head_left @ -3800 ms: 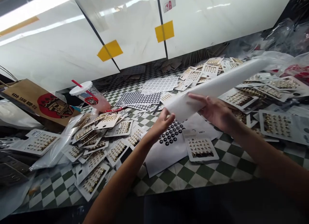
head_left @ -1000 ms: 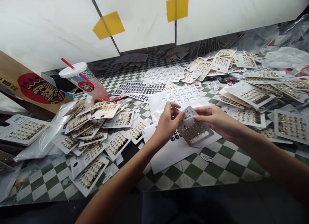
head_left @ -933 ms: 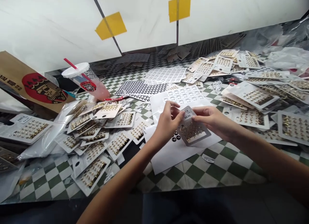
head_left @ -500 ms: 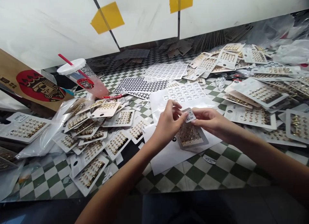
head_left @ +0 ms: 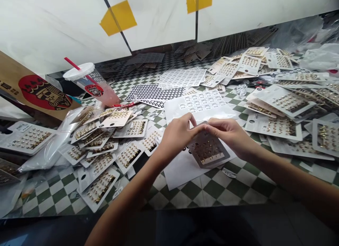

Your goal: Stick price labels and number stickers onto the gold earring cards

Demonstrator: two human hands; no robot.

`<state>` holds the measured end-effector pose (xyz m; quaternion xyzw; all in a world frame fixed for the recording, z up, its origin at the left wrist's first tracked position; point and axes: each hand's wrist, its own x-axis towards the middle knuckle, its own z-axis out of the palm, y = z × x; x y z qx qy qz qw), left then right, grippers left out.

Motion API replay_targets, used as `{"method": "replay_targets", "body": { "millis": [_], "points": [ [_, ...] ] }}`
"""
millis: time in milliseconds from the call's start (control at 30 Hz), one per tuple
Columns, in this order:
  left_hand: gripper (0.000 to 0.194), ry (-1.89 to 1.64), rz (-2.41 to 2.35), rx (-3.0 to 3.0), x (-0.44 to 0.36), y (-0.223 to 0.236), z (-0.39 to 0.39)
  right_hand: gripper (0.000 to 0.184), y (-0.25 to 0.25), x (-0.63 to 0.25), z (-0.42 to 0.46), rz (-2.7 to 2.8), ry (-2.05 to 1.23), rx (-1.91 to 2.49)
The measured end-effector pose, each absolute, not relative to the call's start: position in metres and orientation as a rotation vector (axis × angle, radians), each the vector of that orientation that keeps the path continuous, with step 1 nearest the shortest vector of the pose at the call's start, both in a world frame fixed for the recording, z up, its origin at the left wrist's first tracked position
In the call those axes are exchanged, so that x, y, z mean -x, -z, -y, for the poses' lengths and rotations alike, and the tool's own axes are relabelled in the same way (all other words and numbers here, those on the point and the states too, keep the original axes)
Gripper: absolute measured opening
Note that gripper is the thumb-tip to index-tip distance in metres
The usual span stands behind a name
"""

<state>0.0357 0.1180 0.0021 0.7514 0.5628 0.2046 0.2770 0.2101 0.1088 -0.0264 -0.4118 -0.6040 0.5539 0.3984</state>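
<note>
Pinching top edge of earring card (head_left: 208, 150) with both hands; left hand (head_left: 178, 135) and right hand (head_left: 229, 135) narrow, fingertips closed on it. Card lying flat on white sheet (head_left: 180, 175), mid-checkered bench (head_left: 201, 193), loose cards (head_left: 128, 154) left and right.

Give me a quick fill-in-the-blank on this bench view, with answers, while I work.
The left hand and right hand meet at the top of one earring card, which shows ____ studs.
Above it lies a sheet of ____ stickers.
The tabletop is checkered ____ and white.
The plastic cup has a ____ straw.

gold; price; green; red
</note>
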Motion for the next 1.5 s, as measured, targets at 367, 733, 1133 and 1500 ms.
{"method": "replay_targets", "body": {
  "millis": [367, 733, 1133, 1500],
  "points": [
    [0.005, -0.949, -0.767, -2.389, -0.036, 0.0, -0.119, 0.027, 0.028, -0.215, -0.107, 1.182, -1.986, 0.893],
    [0.021, -0.815, -1.162, -1.71, -0.047, 0.013, -0.117, 0.031, 0.024, -0.231, -0.117, 1.392, -1.619, 1.163],
    [0.025, 0.163, -1.573, -2.212, -0.006, -0.001, -0.13, 0.027, 0.02, -0.258, -0.125, 1.845, -1.068, 1.652],
    [0.026, 0.327, -1.617, -2.301, 0.016, -0.008, -0.131, 0.012, 0.038, -0.215, -0.119, 2.366, -0.479, 0.929]
  ]
}}
